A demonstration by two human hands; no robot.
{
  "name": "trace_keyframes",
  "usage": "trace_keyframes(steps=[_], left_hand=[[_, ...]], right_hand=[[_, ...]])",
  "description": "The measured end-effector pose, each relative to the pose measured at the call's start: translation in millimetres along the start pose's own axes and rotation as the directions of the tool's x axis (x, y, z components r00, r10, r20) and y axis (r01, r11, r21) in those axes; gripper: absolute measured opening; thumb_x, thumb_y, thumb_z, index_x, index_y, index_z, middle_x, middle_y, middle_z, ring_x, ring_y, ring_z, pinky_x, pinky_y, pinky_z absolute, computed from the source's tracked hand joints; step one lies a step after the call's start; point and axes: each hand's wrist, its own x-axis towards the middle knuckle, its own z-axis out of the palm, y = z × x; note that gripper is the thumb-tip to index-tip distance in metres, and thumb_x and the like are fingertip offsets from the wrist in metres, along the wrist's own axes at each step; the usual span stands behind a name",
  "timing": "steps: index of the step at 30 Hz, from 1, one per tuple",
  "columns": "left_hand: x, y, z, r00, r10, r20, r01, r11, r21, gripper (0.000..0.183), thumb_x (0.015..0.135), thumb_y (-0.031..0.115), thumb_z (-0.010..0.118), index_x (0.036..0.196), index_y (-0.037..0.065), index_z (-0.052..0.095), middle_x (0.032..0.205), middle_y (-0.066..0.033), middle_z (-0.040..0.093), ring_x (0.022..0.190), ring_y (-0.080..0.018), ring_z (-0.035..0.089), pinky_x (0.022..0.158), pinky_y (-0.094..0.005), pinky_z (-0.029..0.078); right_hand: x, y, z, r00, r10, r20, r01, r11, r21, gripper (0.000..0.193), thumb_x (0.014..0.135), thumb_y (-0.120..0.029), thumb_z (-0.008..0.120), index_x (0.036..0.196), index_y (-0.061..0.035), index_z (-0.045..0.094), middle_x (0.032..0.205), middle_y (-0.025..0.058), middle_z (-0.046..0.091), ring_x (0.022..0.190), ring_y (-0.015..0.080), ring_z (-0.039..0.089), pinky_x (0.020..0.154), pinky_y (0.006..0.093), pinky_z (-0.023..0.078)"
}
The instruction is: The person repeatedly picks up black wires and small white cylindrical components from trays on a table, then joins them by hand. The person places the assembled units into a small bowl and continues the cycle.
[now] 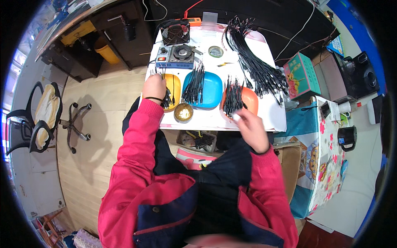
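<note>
My left hand (154,87) is at the left side of the yellow tray (175,79), fingers curled closed. Thin wire tips poke out beyond the fingers, but whatever they grip is hidden. Black cables (167,99) with metal connectors lie in that tray beside the hand. My right hand (253,131), smeared by motion, is over the near edge of the orange tray (250,99); something white shows at its fingertips. Close to those fingers lies a bundle of black cables (234,97). Between them, a blue tray (212,91) holds another cable bundle (194,87).
A round tin of amber material (183,112) sits before the trays. Behind them stand a grey-blue heating unit (175,57) with a lit switch, a black fan (175,32) and a small round dish (215,51). A large cable bundle (256,62) covers the table's right side.
</note>
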Motion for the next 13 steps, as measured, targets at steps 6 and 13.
trace_keyframes(steps=[6,13], left_hand=[[-3.8,-20.5,-17.1,0.989,-0.095,-0.109,0.032,0.879,-0.475,0.025,0.084,0.023,0.07,0.083,-0.002,0.069,0.068,-0.0136,0.066,0.062,-0.0247,0.064,0.062,-0.0353,0.05],[-33.8,-5.5,-72.3,0.98,-0.084,-0.181,-0.166,0.159,-0.973,0.014,0.096,0.014,0.062,0.105,0.004,0.064,0.103,-0.0082,0.064,0.093,-0.0161,0.062,0.087,-0.0317,0.053]], right_hand=[[141.6,0.3,87.1,0.986,0.164,-0.037,-0.168,0.975,-0.149,0.022,0.085,-0.017,0.059,0.078,0.0025,0.065,0.062,0.0162,0.066,0.061,0.0307,0.068,0.067,0.0397,0.054],[175.3,38.5,120.2,0.945,0.313,-0.098,-0.327,0.926,-0.19,0.015,0.086,-0.012,0.062,0.082,0.0015,0.068,0.067,0.0114,0.068,0.054,0.0205,0.069,0.058,0.0325,0.056]])
